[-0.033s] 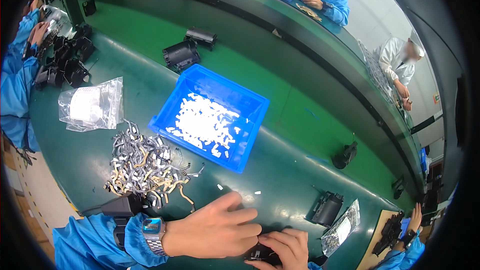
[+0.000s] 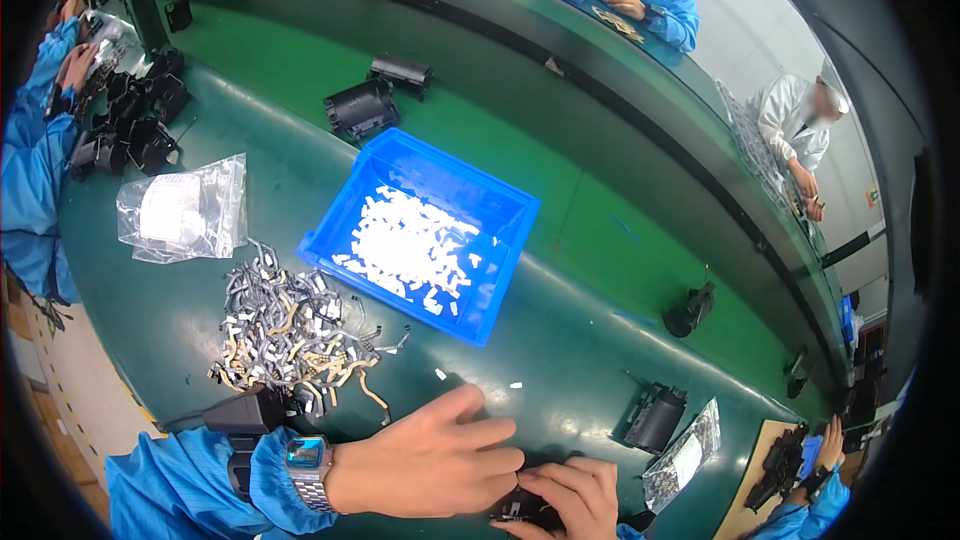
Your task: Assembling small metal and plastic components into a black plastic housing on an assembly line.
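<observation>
The small black plastic part (image 2: 522, 508) lies just right of the curled left hand (image 2: 430, 460) — whose hold I can't make out — pinched in the nearer right hand (image 2: 578, 496), long axis hidden.

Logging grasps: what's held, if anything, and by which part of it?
A black part, by its right side, in the right hand. The left hand is at its left; whether it grips is hidden.
</observation>
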### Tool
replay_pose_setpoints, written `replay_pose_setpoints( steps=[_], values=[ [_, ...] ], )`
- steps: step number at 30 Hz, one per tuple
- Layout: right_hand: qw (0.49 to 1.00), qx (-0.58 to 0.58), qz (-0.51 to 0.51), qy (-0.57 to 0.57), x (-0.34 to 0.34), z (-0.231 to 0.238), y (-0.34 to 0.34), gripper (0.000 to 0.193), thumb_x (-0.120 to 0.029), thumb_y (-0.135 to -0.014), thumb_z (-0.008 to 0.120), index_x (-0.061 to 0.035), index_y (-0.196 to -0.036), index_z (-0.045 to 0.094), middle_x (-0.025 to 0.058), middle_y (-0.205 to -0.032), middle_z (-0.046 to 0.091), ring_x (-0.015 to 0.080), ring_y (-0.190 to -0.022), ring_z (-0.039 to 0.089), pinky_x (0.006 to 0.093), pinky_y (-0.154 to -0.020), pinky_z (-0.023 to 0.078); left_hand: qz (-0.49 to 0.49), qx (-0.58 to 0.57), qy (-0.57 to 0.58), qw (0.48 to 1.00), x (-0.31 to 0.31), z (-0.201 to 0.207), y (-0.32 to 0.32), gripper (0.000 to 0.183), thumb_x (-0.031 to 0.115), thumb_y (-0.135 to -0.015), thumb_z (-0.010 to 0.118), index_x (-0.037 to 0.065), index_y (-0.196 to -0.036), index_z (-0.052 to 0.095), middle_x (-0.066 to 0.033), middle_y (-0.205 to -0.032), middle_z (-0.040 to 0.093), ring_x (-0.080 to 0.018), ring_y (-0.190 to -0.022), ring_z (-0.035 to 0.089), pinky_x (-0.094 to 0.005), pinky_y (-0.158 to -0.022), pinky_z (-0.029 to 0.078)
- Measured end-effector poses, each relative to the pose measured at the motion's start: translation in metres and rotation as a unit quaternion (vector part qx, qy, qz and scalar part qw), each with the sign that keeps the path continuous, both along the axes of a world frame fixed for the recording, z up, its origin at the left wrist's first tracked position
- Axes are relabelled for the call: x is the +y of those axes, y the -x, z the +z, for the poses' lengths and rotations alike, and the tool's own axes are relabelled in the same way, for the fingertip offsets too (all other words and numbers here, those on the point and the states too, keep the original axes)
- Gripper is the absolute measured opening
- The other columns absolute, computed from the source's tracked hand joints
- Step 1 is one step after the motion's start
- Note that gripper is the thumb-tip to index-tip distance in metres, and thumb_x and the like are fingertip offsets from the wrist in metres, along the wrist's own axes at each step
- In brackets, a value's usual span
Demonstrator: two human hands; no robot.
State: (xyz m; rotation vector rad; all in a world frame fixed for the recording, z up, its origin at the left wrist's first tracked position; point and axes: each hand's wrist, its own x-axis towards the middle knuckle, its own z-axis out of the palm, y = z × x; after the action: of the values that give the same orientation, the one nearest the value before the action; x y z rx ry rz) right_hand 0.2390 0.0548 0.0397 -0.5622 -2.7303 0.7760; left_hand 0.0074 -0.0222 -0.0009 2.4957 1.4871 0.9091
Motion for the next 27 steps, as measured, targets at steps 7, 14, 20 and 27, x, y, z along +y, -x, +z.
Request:
replay_pose_setpoints(
  steps=[7,14,20,27],
  values=[
    [1.000,-0.012,0.015,0.000,0.003,0.006,0.004,0.063,-0.022,-0.068,0.092,-0.0078,-0.126,0.069,0.0087,-0.125,0.067,0.0345,-0.111,0.058,0.0464,-0.099,0.044,0.054,-0.014,-0.015,0.998,-0.001,0.001,0.001,0.010,0.022,-0.072,0.069,0.017,-0.073,0.059,0.0034,-0.080,0.046,-0.0150,-0.085,0.053,-0.0338,-0.075,0.039],
    [1.000,-0.019,0.004,0.010,0.006,0.005,0.000,0.062,-0.021,-0.069,0.092,-0.0091,-0.125,0.068,0.0095,-0.130,0.066,0.0368,-0.120,0.055,0.0496,-0.104,0.042,-0.069,-0.248,0.031,0.966,0.008,0.006,0.009,0.010,0.022,-0.084,0.068,0.014,-0.082,0.063,0.0004,-0.094,0.051,-0.0176,-0.091,0.052,-0.0347,-0.077,0.039],
    [0.999,0.013,-0.044,-0.002,0.008,0.015,-0.001,0.051,-0.022,-0.068,0.093,-0.0137,-0.115,0.075,0.0130,-0.136,0.062,0.0424,-0.128,0.051,0.0546,-0.109,0.041,-0.090,-0.172,0.023,0.981,0.006,-0.003,0.005,0.013,0.023,-0.084,0.070,0.014,-0.080,0.062,-0.0004,-0.096,0.051,-0.0174,-0.093,0.052,-0.0342,-0.076,0.039],
    [0.998,0.046,-0.011,-0.048,0.009,0.013,-0.007,0.021,-0.017,-0.072,0.089,-0.0130,-0.091,0.081,0.0089,-0.120,0.069,0.0375,-0.117,0.057,0.0510,-0.100,0.047,-0.095,-0.178,0.018,0.979,0.006,-0.004,0.002,0.016,0.023,-0.086,0.071,0.013,-0.080,0.060,0.0004,-0.092,0.050,-0.0177,-0.091,0.050,-0.0341,-0.076,0.039]
  ],
)
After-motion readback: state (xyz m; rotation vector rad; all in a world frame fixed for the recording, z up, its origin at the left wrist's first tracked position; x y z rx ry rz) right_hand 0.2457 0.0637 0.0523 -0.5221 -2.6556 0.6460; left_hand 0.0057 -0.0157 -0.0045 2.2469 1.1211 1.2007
